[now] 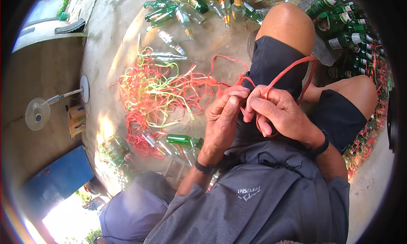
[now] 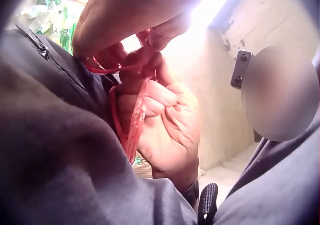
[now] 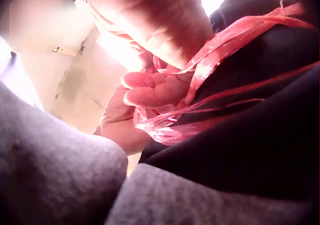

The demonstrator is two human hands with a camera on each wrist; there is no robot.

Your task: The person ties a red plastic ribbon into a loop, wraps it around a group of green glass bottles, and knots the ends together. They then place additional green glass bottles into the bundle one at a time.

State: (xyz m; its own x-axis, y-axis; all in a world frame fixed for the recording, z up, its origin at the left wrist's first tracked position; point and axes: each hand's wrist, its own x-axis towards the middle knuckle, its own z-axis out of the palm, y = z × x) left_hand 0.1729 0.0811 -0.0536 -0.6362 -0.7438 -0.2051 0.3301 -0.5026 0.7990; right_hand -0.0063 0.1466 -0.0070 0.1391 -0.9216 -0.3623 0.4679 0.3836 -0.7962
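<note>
Both hands at lap, tying red plastic string. Left hand pinches strand; right hand curled round loop. Step: knotting, likely. Next needs steady pull, keep loop from slipping.

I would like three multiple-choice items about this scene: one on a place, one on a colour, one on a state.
1. Where does the loose heap of plastic strings lie?
A. on the concrete floor
B. on a shelf
C. in a bucket

2. What colour is the string that both hands hold?
A. blue
B. red
C. white

3. How is the right hand?
A. flat and idle
B. closed round a bottle
C. its grip pinches the string

Answers: 1 A, the heap spreads over the floor beside the bottles. 2 B, red in every view. 3 C, its fingers curl on the strand, against the left hand.
</note>
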